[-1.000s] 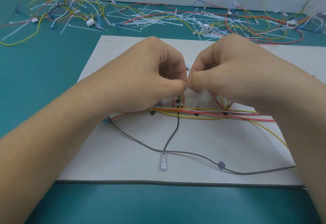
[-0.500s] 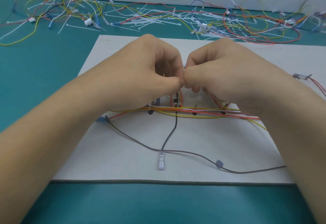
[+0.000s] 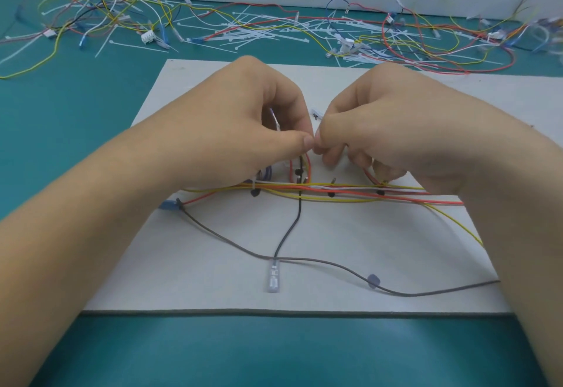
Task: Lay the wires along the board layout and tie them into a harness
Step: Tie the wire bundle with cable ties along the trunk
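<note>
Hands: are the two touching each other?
Touching. Head view: thumb tip of the left hand meets fingertips of the right hand, no gap, both pinching a tie.

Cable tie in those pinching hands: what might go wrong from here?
The thin cable tie could slip, since the left hand and right hand pinch it only with the tips of their fingers. The yellow wire runs under the right forearm, which might drag it out of place on the board.
</note>
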{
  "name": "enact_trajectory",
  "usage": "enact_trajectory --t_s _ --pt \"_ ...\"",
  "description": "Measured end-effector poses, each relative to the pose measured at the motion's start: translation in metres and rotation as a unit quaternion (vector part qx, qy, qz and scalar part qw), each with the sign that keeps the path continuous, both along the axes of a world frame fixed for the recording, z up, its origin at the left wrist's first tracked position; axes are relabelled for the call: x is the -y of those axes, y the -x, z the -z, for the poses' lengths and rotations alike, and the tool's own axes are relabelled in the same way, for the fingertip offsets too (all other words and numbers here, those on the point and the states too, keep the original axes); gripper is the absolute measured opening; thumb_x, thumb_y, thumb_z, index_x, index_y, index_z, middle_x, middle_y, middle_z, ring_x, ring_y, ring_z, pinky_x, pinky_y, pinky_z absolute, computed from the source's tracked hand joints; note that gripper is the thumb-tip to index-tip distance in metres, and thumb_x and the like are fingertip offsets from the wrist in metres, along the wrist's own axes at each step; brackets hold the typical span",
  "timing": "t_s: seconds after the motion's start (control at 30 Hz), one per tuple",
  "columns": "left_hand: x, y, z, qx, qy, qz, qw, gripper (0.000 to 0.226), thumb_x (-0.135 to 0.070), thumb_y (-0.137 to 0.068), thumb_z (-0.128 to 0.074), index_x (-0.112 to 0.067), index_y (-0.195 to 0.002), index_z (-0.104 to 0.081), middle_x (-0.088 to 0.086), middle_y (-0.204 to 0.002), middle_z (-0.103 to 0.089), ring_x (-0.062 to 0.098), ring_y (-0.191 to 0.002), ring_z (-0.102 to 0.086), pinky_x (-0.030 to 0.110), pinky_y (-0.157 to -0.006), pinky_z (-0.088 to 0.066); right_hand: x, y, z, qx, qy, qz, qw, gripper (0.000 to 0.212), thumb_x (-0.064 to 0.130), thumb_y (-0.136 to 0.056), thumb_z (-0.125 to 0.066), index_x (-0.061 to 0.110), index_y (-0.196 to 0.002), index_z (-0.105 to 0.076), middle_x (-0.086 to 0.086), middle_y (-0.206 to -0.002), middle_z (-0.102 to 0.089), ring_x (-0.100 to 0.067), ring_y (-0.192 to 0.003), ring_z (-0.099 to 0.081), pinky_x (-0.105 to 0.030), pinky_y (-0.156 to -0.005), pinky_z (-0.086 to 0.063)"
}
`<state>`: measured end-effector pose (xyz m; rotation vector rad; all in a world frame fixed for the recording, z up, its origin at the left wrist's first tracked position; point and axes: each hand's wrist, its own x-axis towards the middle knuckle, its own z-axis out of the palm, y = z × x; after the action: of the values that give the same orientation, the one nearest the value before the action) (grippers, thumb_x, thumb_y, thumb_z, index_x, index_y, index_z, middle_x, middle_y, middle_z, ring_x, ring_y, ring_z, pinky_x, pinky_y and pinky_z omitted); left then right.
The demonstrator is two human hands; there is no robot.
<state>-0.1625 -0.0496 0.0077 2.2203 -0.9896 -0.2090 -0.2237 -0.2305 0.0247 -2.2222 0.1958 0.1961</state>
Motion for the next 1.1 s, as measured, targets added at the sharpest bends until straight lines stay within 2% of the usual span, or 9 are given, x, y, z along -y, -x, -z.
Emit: enact_trajectory --t_s 0.13,0.2,0.37,0.47,0.57,0.73,0.93,1.03,1.1 --pt "-0.001 0.000 -0.001 -0.002 0.001 -0.001 1.000 0.009 -0.038 -0.084 -0.074 -0.031 -0.078 -0.076 -0.004 -0.067 -0.071 0.014 -0.057 -0.061 0.034 -0.056 -0.052 0.004 0.001 -0.002 0.000 -0.004 -0.026 1.000 0.018 0.026 -0.068 -0.071 0.009 -0.070 -0.077 -0.005 -0.052 -0.063 -0.022 -0.043 -0.043 -0.029 -0.047 -0.036" --pt "-0.001 -0.001 -0.002 0.003 0.007 -0.005 1.000 0.009 -0.034 -0.086 -0.076 -0.030 -0.078 -0.076 -0.003 -0.067 -0.070 0.011 -0.055 -0.059 0.031 -0.055 -0.050 0.004 0.001 -0.002 0.007 -0.004 -0.031 0.999 0.021 0.027 -0.065 -0.069 0.008 -0.071 -0.076 -0.011 -0.056 -0.063 -0.024 -0.046 -0.044 -0.030 -0.047 -0.036" --pt "0.001 0.003 -0.001 0.001 0.005 -0.006 1.000 0.008 -0.030 -0.085 -0.078 -0.030 -0.077 -0.076 -0.005 -0.063 -0.067 0.005 -0.047 -0.051 0.013 -0.044 -0.037 -0.001 0.000 0.002 0.012 -0.006 -0.008 1.000 0.014 0.023 -0.065 -0.069 0.010 -0.059 -0.068 0.006 -0.041 -0.048 -0.012 -0.035 -0.035 -0.024 -0.047 -0.029" --pt "0.002 0.007 -0.002 -0.001 0.014 -0.001 1.000 0.009 -0.020 -0.082 -0.075 -0.026 -0.076 -0.076 -0.012 -0.059 -0.062 0.003 -0.042 -0.047 0.007 -0.041 -0.033 -0.006 -0.001 0.007 0.019 -0.004 0.010 1.000 0.029 0.030 -0.055 -0.063 0.003 -0.067 -0.066 -0.001 -0.048 -0.051 -0.014 -0.039 -0.037 -0.026 -0.048 -0.030" --pt "0.002 0.007 -0.002 -0.003 0.021 0.000 1.000 0.011 -0.016 -0.079 -0.073 -0.026 -0.075 -0.075 -0.016 -0.057 -0.061 0.003 -0.040 -0.046 0.006 -0.040 -0.031 -0.009 -0.001 0.008 0.023 0.014 0.022 0.999 0.034 0.033 -0.054 -0.063 0.003 -0.068 -0.065 -0.004 -0.050 -0.049 -0.018 -0.044 -0.037 -0.030 -0.052 -0.030" --pt "0.002 0.004 0.002 0.006 -0.005 0.001 1.000 0.002 -0.029 -0.077 -0.071 -0.030 -0.078 -0.073 0.003 -0.062 -0.064 0.010 -0.047 -0.049 0.014 -0.043 -0.037 -0.007 0.000 0.000 0.033 0.005 0.043 0.999 0.037 0.035 -0.046 -0.062 0.002 -0.062 -0.057 -0.008 -0.055 -0.043 -0.022 -0.058 -0.030 -0.038 -0.056 -0.027" --pt "0.000 0.002 0.001 0.013 -0.015 -0.001 1.000 0.009 -0.041 -0.079 -0.069 -0.034 -0.080 -0.074 0.000 -0.063 -0.067 0.008 -0.050 -0.053 0.012 -0.044 -0.037 0.005 0.002 -0.005 0.013 0.002 0.025 1.000 0.014 0.018 -0.070 -0.070 0.005 -0.068 -0.074 -0.009 -0.059 -0.069 -0.025 -0.053 -0.046 -0.025 -0.042 -0.034" --pt "-0.001 0.001 0.000 0.010 -0.019 -0.001 1.000 0.009 -0.043 -0.080 -0.070 -0.035 -0.079 -0.073 -0.001 -0.064 -0.068 0.005 -0.046 -0.051 0.012 -0.044 -0.037 0.005 0.003 -0.004 0.001 0.019 -0.018 1.000 0.013 0.017 -0.075 -0.072 0.006 -0.070 -0.076 -0.008 -0.052 -0.060 -0.025 -0.050 -0.047 -0.026 -0.042 -0.038" --pt "-0.001 0.001 -0.001 0.003 -0.023 -0.002 1.000 0.012 -0.046 -0.079 -0.068 -0.036 -0.080 -0.074 -0.001 -0.066 -0.071 0.007 -0.051 -0.058 0.024 -0.052 -0.048 0.005 0.003 -0.004 0.007 0.012 -0.029 0.999 0.010 0.015 -0.074 -0.073 0.006 -0.072 -0.077 -0.014 -0.056 -0.061 -0.025 -0.050 -0.047 -0.025 -0.041 -0.038"
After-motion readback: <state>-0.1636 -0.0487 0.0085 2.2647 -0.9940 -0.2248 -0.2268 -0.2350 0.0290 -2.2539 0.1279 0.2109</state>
